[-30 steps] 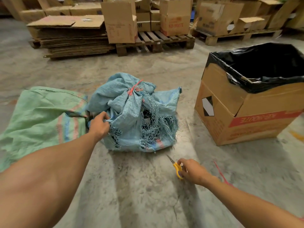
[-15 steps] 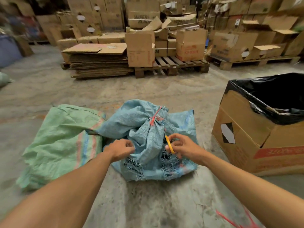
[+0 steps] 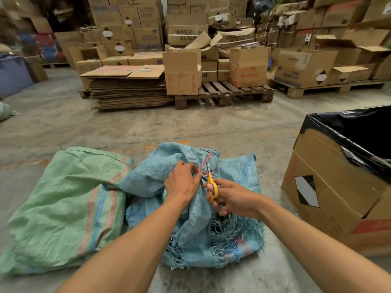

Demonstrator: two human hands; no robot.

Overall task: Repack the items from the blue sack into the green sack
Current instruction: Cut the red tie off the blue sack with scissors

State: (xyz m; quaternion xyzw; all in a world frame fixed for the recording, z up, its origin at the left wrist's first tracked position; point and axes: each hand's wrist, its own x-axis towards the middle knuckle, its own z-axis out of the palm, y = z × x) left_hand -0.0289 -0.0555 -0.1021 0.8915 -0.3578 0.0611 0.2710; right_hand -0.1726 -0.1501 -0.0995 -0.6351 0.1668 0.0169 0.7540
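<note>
A concrete floor fills the view, seen from a person's head looking down at two bare arms. Along the far edge of the floor, stacks of cardboard boxes rest on wooden pallets, with a pile of flattened cardboard to their left. At the right edge of the floor stands a large open carton lined with a black plastic bag.

Near the front of the floor, on the left, the green sack lies flat and slightly rumpled, with pink and blue stripes running along one side. Touching its right edge is the blue sack, bulging and bunched at the top, its lower edge frayed into loose threads. It sits near the middle of the floor's near edge, between the green sack and the carton.

The neck of the blue sack is gathered and bound with a red string tie. The left hand is closed around the bunched fabric just beside the tie, fingertips pinching at the string. The right hand grips a small pair of scissors with yellow handles, fingers through the loops. The metal blades point upward and away from the person, reaching the red tie at the sack's neck. Whether the blades are open or closed is too fine to tell.
</note>
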